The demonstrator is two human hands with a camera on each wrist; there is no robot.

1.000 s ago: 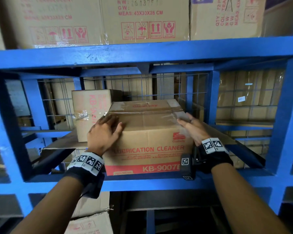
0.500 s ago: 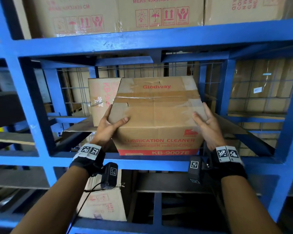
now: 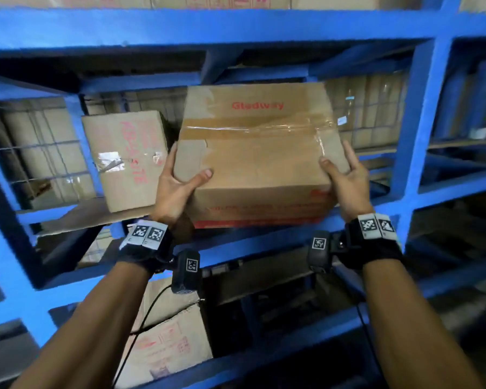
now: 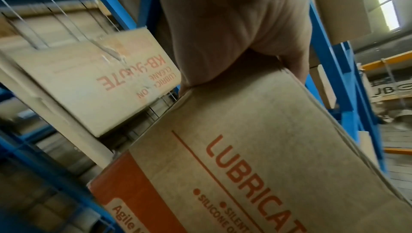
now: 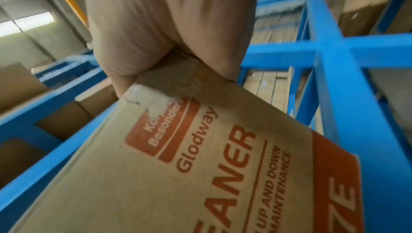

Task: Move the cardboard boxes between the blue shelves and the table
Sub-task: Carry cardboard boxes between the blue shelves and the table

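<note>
A taped cardboard box [image 3: 258, 153] printed "Glodway" and "Lubrication Cleaner" is tilted toward me in the middle bay of the blue shelves [image 3: 208, 26]. My left hand [image 3: 177, 186] grips its near left top corner, thumb on the lid. My right hand [image 3: 345, 178] grips the near right top corner the same way. In the left wrist view the palm [image 4: 234, 30] clamps the box [image 4: 267, 157] edge. In the right wrist view the palm [image 5: 169, 25] clamps the box [image 5: 200, 166] at a torn corner. The fingers on the box's sides are hidden.
A second, upright cardboard box [image 3: 127, 155] stands in the same bay just left of the held one, also seen as a box [image 4: 93, 85] in the left wrist view. Another box [image 3: 169, 338] sits on the shelf below. Blue uprights [image 3: 415, 130] frame the bay; wire mesh backs it.
The box has tipped up and come toward me and off the shelf floor. Both hands shifted from resting on its top to gripping the near top corners.
</note>
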